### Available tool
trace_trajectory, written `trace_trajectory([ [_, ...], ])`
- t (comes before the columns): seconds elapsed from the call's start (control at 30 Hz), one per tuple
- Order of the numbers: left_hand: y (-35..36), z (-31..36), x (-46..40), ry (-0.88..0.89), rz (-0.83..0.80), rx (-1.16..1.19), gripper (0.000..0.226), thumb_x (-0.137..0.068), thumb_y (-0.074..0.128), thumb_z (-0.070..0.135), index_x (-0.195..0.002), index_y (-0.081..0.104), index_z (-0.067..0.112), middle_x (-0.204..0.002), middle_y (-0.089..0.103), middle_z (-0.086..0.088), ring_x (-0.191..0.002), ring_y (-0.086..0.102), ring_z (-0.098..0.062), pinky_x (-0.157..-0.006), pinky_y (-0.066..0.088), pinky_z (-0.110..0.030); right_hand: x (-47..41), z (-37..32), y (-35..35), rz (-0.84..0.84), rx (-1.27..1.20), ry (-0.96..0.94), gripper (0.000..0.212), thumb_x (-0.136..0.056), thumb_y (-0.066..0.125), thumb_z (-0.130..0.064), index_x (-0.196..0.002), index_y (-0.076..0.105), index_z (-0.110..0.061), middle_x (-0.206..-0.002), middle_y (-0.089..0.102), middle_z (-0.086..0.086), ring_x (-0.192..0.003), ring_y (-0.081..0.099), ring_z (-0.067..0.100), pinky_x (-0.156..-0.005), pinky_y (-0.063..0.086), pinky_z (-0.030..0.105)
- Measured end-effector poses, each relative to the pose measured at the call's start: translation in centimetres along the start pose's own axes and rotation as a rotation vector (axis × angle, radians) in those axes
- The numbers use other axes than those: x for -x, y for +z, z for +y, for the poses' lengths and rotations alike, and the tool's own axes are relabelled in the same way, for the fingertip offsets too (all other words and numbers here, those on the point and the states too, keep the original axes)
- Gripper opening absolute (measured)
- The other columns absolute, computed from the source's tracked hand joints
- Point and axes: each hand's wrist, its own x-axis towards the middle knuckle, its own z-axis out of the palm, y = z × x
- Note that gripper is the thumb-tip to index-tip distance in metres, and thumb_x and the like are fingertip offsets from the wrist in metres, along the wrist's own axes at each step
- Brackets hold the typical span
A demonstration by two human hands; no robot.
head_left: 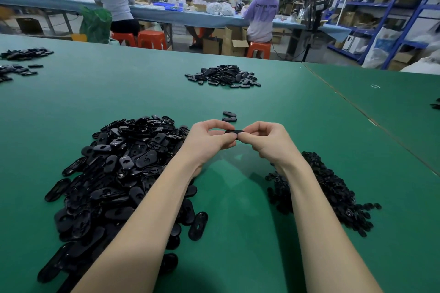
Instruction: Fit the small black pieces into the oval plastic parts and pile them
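Note:
Above the middle of the green table point(238, 197), my left hand point(209, 140) and my right hand point(266, 140) meet and pinch one black oval plastic part point(234, 132) between their fingertips. Most of the part is hidden by the fingers; I cannot see whether a small piece sits in it. A big heap of oval parts point(119, 169) lies under my left forearm. A heap of small black pieces point(333, 192) lies to the right of my right forearm. Two oval parts point(229, 116) lie just beyond my hands. Farther back sits a pile of oval parts point(223, 76).
More black parts lie at the far left edge point(21, 62) and a few at the right edge point(435, 103). A seam point(357, 112) splits the table on the right. Beyond the table, people sit on orange stools point(258, 49) at a long bench; blue shelving point(385, 14) stands at right.

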Motion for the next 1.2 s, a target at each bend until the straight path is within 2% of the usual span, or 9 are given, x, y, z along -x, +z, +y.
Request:
trace_trajectory([
  [0.17, 0.0, 0.0, 0.3, -0.025, -0.044, 0.079, 0.015, -0.085, 0.073, -0.003, -0.098, 0.070, 0.005, -0.082, 0.076, -0.011, -0.069, 0.074, -0.015, -0.067, 0.056, -0.017, 0.1, 0.1, -0.1, -0.007, -0.030, 0.048, 0.020, -0.082, 0.080, -0.014, -0.070, 0.065, -0.020, -0.054, 0.052, -0.014, -0.047, 0.040, 0.004, -0.041, 0.029, 0.013],
  [0.27, -0.2, 0.2, 0.4, -0.031, -0.082, 0.122, 0.017, -0.084, 0.073, -0.004, -0.100, 0.069, 0.003, -0.083, 0.077, -0.013, -0.073, 0.074, -0.018, -0.069, 0.057, -0.018, 0.1, 0.0, -0.4, -0.027, -0.067, 0.046, 0.020, -0.082, 0.079, -0.013, -0.070, 0.064, -0.019, -0.054, 0.050, -0.013, -0.049, 0.037, 0.007, -0.041, 0.028, 0.014],
  [0.47, 0.3, -0.1, 0.6, -0.031, -0.035, 0.067, 0.017, -0.084, 0.073, -0.006, -0.098, 0.070, 0.003, -0.085, 0.075, -0.015, -0.070, 0.074, -0.017, -0.068, 0.056, -0.017, 0.0, 0.5, -0.3, -0.016, -0.010, 0.047, 0.020, -0.081, 0.080, -0.014, -0.071, 0.064, -0.018, -0.051, 0.050, -0.015, -0.045, 0.038, 0.003, -0.042, 0.029, 0.012],
  [0.63, 1.0, -0.4, 0.6, -0.016, 0.005, 0.023, 0.015, -0.085, 0.073, -0.005, -0.094, 0.070, 0.005, -0.086, 0.074, -0.016, -0.066, 0.072, -0.014, -0.065, 0.055, -0.015, 0.1, 0.6, -0.4, 0.012, 0.044, 0.039, 0.018, -0.079, 0.082, -0.015, -0.073, 0.065, -0.016, -0.062, 0.052, -0.005, -0.050, 0.040, 0.008, -0.048, 0.032, 0.018],
  [0.73, 0.8, -0.4, 0.6, 0.050, -0.052, -0.012, 0.015, -0.087, 0.072, -0.002, -0.098, 0.069, 0.008, -0.086, 0.077, -0.011, -0.072, 0.073, -0.014, -0.075, 0.058, -0.019, 0.3, 0.5, -0.9, -0.025, -0.061, 0.061, 0.015, -0.082, 0.079, -0.012, -0.077, 0.065, -0.015, -0.061, 0.053, -0.007, -0.051, 0.043, 0.009, -0.045, 0.032, 0.017],
  [0.8, 0.5, -0.1, 0.5, 0.126, -0.095, -0.131, 0.019, -0.086, 0.075, 0.003, -0.102, 0.070, 0.012, -0.092, 0.078, -0.007, -0.079, 0.074, -0.013, -0.083, 0.057, -0.019, 0.5, 0.5, -1.5, -0.062, -0.150, 0.088, 0.013, -0.085, 0.079, -0.012, -0.080, 0.067, -0.016, -0.065, 0.058, -0.007, -0.051, 0.047, 0.007, -0.044, 0.031, 0.016],
  [0.93, 0.4, -0.2, 0.2, 0.271, -0.039, -0.427, 0.022, -0.083, 0.077, 0.007, -0.100, 0.072, 0.020, -0.097, 0.074, 0.003, -0.077, 0.072, -0.010, -0.075, 0.050, -0.009, 0.5, 0.6, -2.3, -0.076, -0.162, 0.156, 0.006, -0.087, 0.080, -0.022, -0.089, 0.074, -0.020, -0.078, 0.071, -0.007, -0.051, 0.050, 0.007, -0.045, 0.032, 0.016],
  [1.1, 1.8, -1.2, -2.7, 0.372, 0.125, -0.542, 0.017, -0.084, 0.075, 0.012, -0.099, 0.072, 0.018, -0.091, 0.075, 0.005, -0.065, 0.068, -0.004, -0.070, 0.051, -0.010, 0.4, 0.8, -2.7, 0.011, -0.066, 0.201, 0.024, -0.088, 0.078, -0.038, -0.107, 0.070, -0.025, -0.089, 0.079, -0.008, -0.047, 0.056, 0.002, -0.045, 0.038, 0.016],
  [1.2, 2.2, -1.4, -6.4, 0.309, 0.223, -0.647, 0.016, -0.083, 0.076, 0.022, -0.098, 0.073, 0.023, -0.098, 0.075, 0.006, -0.080, 0.068, -0.008, -0.082, 0.054, -0.022, 0.5, 1.2, -2.9, 0.032, -0.065, 0.212, 0.023, -0.090, 0.076, -0.036, -0.108, 0.070, -0.022, -0.090, 0.078, -0.007, -0.045, 0.055, 0.002, -0.049, 0.038, 0.020],
])
